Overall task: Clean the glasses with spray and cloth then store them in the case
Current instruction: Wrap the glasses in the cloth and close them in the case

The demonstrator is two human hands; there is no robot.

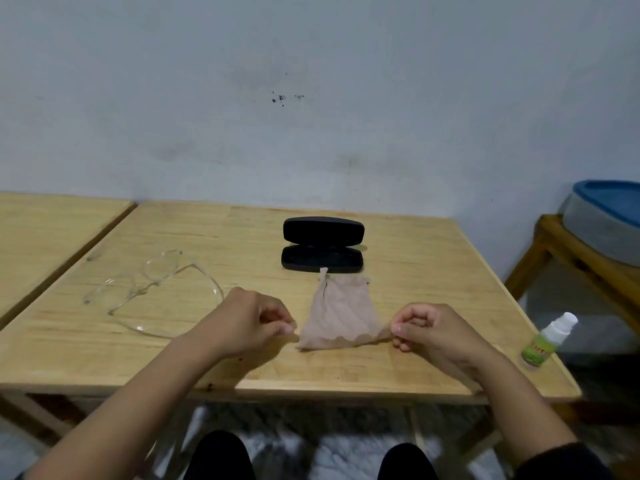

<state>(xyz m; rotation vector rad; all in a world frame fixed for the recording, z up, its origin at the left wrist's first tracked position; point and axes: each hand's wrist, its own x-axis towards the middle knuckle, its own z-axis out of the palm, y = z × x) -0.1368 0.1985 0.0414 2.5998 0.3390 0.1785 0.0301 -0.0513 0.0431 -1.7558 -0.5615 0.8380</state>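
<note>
Cloth [337, 313] pinched at right corner by right hand [427, 329]; left hand [254, 318], fingers curled, seemingly empty, nearer the glasses [152, 292] lying to its left.

— Hiding anything, those hands?
— Curling the fingertips of the left hand [254, 318] and right hand [427, 329] into the palms, so not showing whether either is truly pinching the cloth [337, 315].
— And the spray bottle [547, 341]?
— Blurring its green label past reading.
— The edges?
— Cutting off the blue basin [609, 216] at right, the second tabletop [41, 233] at left, both forearms below.
— The case [322, 244]?
— Keeping its dark inside unreadable.
</note>
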